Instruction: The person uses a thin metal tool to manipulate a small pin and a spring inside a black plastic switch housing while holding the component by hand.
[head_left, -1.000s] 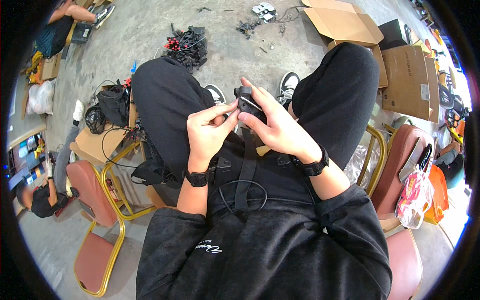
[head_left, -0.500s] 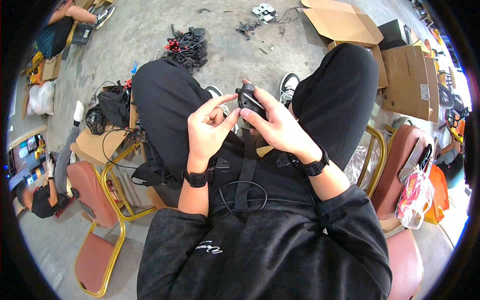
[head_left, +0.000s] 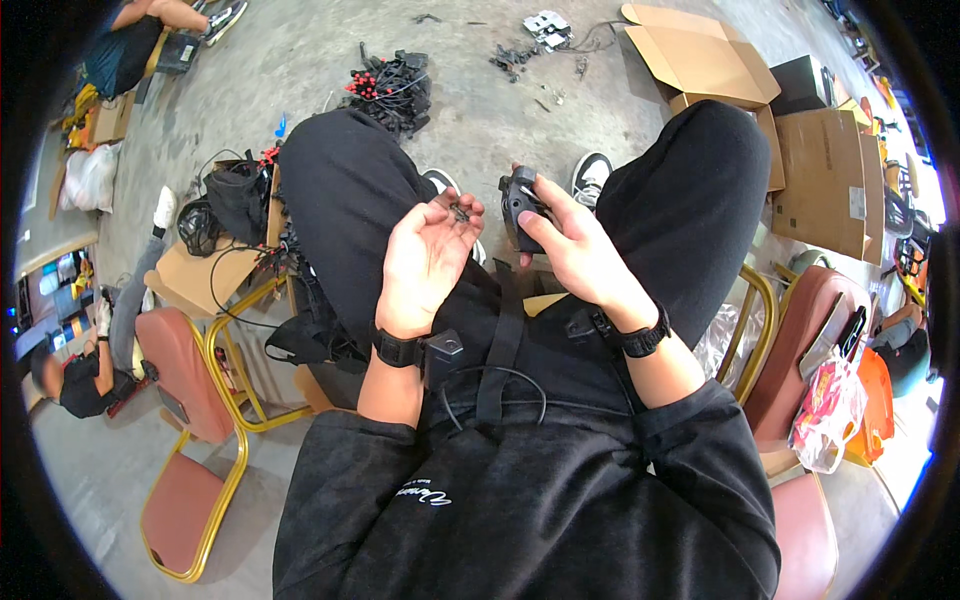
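Black handheld gadget (head_left: 517, 185) was gripped in right hand (head_left: 580, 245), up between knees (head_left: 725, 130), fingers closed snugly round it, thumb laid on its face. Left hand (head_left: 420, 260) was held palm up near it, well, not touching; fingers half curled, small dark bits (head_left: 459, 212) cradled there, too tiny to be made out. Cable pile (head_left: 400, 95), black with red tips, was heaped on concrete floor (head_left: 470, 125) beyond left knee. Opened cardboard box (head_left: 700, 55) was seen past right one.
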